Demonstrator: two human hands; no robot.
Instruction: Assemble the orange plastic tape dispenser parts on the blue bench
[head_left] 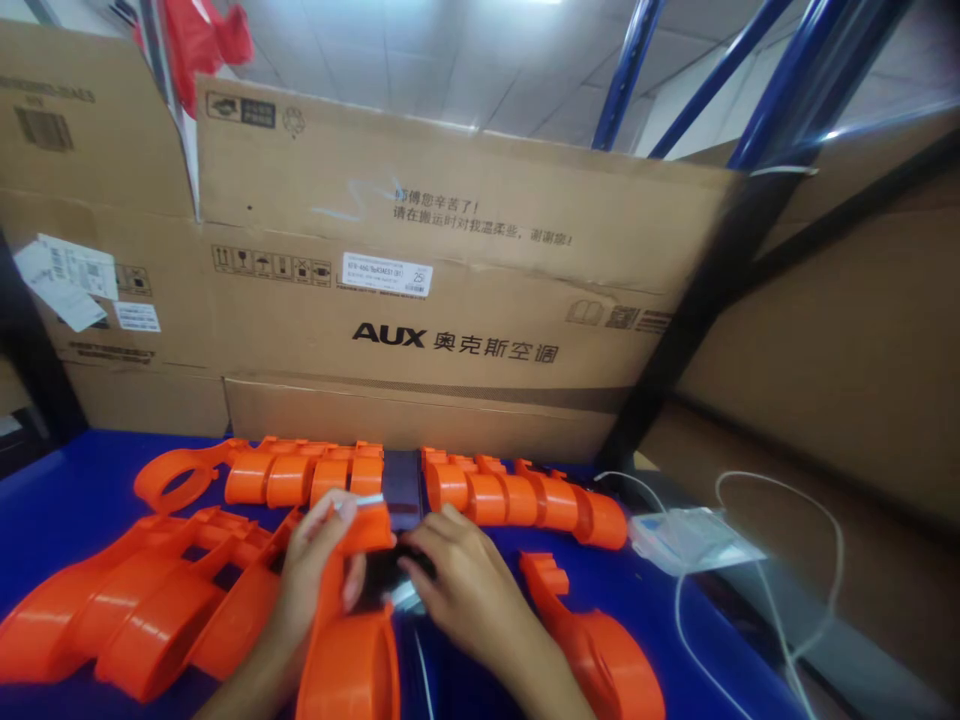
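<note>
My left hand [322,550] is closed around the upper end of an orange plastic ring part [352,660], whose wide ring hangs toward me. A whitish strip [367,501] shows at the top of that end, by my thumb. Just to the right, my right hand [465,575] has its fingers curled at a dark area between the hands. What its fingertips hold, if anything, is hidden. Below them lies a pale, shiny piece [405,597], partly covered. Beside my right wrist, another orange ring part [592,640] rests on the blue surface [457,680].
Rows of orange ring parts stand at back left [292,475], back right [525,498] and front left [142,610]. A dark block [403,485] sits between the back rows. A clear plastic bag [697,540] and a white cable [836,560] lie at right. Cardboard [450,390] walls the back.
</note>
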